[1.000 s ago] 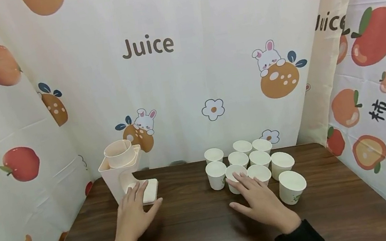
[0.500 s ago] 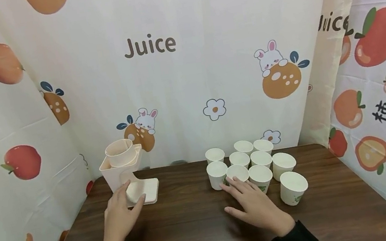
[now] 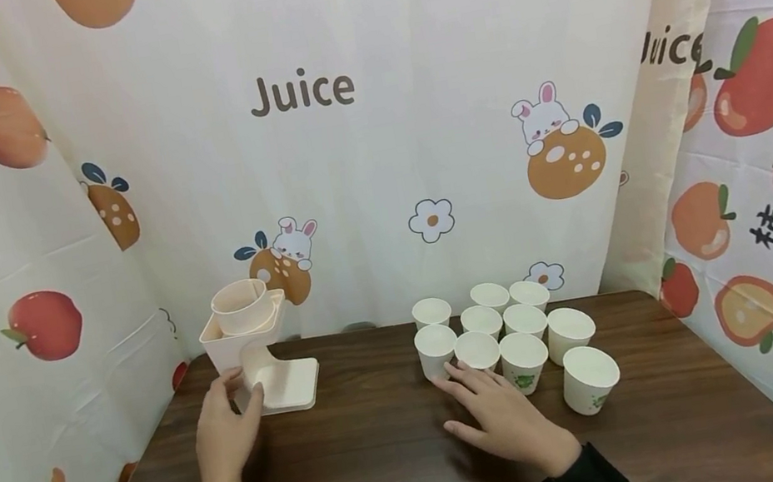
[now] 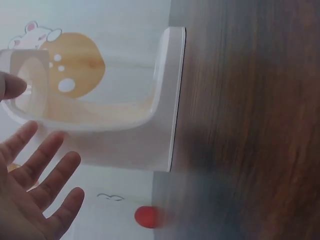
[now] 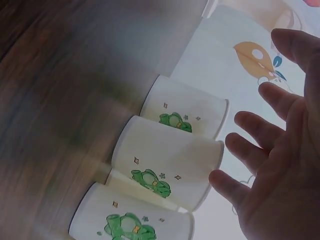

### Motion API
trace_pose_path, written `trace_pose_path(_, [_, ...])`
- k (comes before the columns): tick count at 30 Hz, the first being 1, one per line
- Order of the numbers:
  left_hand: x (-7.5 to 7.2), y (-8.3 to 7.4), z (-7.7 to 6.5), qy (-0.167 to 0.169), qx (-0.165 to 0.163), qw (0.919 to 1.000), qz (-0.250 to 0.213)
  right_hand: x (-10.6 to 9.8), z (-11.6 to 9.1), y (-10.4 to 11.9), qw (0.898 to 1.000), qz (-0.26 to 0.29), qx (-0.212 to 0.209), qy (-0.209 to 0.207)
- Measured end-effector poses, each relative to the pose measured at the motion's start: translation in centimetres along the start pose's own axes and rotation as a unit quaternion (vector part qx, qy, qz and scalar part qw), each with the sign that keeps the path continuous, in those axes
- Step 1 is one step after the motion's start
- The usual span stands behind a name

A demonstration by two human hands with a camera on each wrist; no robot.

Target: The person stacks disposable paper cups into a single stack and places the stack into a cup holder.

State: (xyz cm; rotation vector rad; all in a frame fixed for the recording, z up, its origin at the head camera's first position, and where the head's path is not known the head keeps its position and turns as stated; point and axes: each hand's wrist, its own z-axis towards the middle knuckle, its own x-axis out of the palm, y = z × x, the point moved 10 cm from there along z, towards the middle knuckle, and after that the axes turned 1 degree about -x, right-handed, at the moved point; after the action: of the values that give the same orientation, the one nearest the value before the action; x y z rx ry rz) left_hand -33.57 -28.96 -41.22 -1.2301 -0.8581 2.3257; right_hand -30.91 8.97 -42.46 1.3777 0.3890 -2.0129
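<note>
A cylinder [image 3: 245, 319] sits inside the holder [image 3: 225, 352] — paper cups [image 3: 525, 362] upright.

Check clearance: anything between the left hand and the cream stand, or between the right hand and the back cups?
Left hand: nothing visible between it and the cream stand. Right hand: the nearer paper cups stand between it and the back cups.

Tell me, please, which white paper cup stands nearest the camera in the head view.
The white paper cup at the group's right end; its rim sits lowest of all.
</note>
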Motion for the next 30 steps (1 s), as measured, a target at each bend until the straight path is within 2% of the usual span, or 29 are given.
trace_pose_path(4, [-0.7, 1.4, 0.4, -0.021, -0.042, 0.9988, -0.015, 0.2, 0.3, 0.6, 1.000, 0.003, -0.016, -0.003])
trace_pose_path(8, [-1.2, 2.3, 1.0, -0.031, -0.070, 0.9966, -0.032, 0.5, 0.8, 1.1, 1.000, 0.003, -0.026, 0.001])
trace_pose_path(14, [-0.8, 3.3, 2.1, -0.009, -0.097, 0.9936, -0.058, 1.5, 1.4, 1.6, 0.999, 0.003, -0.034, 0.030])
trace_pose_path(21, [-0.2, 3.2, 2.9, 0.019, -0.087, 0.9941, -0.061, 2.9, 2.0, 2.4, 0.997, 0.014, -0.050, 0.057])
trace_pose_path(30, [0.9, 3.1, 3.5, 0.074, -0.072, 0.9938, -0.042, 3.6, 2.4, 3.3, 0.995, 0.017, -0.063, 0.079])
